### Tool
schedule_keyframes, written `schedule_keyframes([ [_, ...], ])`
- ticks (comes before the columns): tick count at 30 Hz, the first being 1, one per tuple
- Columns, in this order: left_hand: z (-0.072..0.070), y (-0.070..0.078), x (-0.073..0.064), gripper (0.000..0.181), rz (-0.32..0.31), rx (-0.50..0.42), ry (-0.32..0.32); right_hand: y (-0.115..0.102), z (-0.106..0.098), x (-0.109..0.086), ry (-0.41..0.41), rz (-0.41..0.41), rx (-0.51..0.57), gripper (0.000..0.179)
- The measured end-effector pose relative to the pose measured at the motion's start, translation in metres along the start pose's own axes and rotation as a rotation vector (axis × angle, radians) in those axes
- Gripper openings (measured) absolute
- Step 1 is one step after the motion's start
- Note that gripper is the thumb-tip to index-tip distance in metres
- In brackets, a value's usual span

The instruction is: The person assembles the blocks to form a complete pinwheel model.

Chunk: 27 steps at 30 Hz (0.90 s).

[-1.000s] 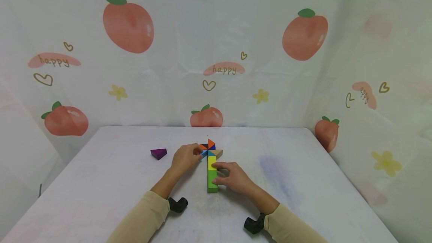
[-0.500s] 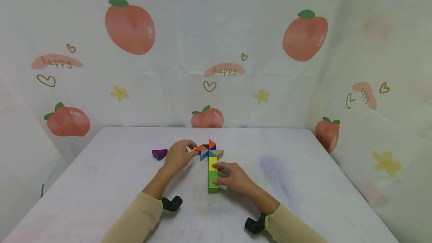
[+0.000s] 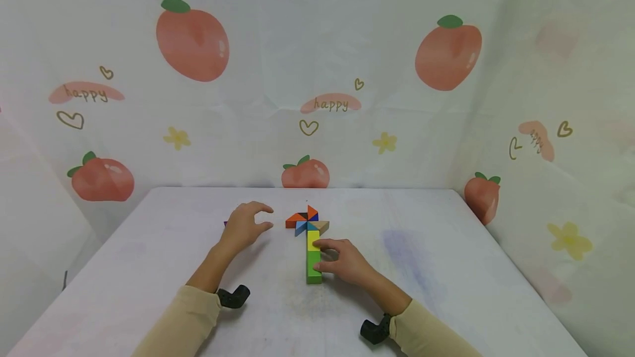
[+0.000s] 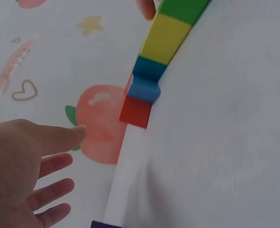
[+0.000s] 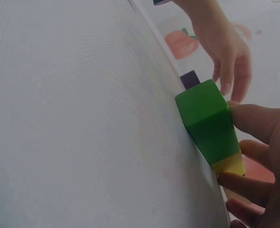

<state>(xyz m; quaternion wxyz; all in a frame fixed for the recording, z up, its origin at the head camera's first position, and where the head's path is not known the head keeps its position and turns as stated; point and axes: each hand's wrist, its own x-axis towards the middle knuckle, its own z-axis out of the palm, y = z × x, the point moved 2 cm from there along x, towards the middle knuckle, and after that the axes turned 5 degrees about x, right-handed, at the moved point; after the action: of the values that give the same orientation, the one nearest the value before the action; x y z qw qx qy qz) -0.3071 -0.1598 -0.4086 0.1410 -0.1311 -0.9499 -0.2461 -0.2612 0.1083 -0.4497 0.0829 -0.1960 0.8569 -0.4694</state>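
Note:
On the table lies a flat figure of wooden toy blocks. Its stem is a green block (image 3: 313, 266) with a yellow block (image 3: 313, 240) beyond it. At the far end triangular blocks form a pinwheel, among them orange blocks (image 3: 296, 217), a light blue block (image 3: 301, 226) and a tan block (image 3: 323, 226). My right hand (image 3: 347, 261) touches the stem from the right, thumb on the green block, index finger on the yellow one. Left of the pinwheel, my left hand (image 3: 243, 227) is apart from it, fingers spread and holding nothing. It mostly hides a purple block (image 4: 104, 224).
The white table (image 3: 173, 269) reaches back to a cloth backdrop (image 3: 317, 43) printed with peaches. Both wrists carry small black devices; one black device (image 3: 234, 297) is on the left wrist.
My left hand has let go of the orange triangular block at the pinwheel's left and drawn back leftward, now covering most of the purple block. My right hand stays on the stem.

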Motion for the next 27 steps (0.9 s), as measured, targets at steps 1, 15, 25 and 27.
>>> schedule_keyframes([
  [1, -0.001, -0.003, -0.001, 0.031, 0.008, 0.008, -0.002, 0.0, 0.0, 0.0, -0.001, 0.001, 0.0, 0.051],
  [15, -0.012, -0.043, -0.013, 0.042, 0.048, 0.048, -0.022, -0.001, -0.001, 0.0, 0.003, 0.0, -0.007, 0.051],
  [25, -0.014, -0.063, -0.016, 0.047, 0.029, 0.108, -0.058, 0.0, -0.001, 0.001, 0.003, 0.013, -0.01, 0.051],
  [27, -0.014, -0.065, -0.016, 0.047, 0.014, 0.106, -0.082, 0.0, 0.0, 0.0, 0.003, 0.011, -0.012, 0.051],
])
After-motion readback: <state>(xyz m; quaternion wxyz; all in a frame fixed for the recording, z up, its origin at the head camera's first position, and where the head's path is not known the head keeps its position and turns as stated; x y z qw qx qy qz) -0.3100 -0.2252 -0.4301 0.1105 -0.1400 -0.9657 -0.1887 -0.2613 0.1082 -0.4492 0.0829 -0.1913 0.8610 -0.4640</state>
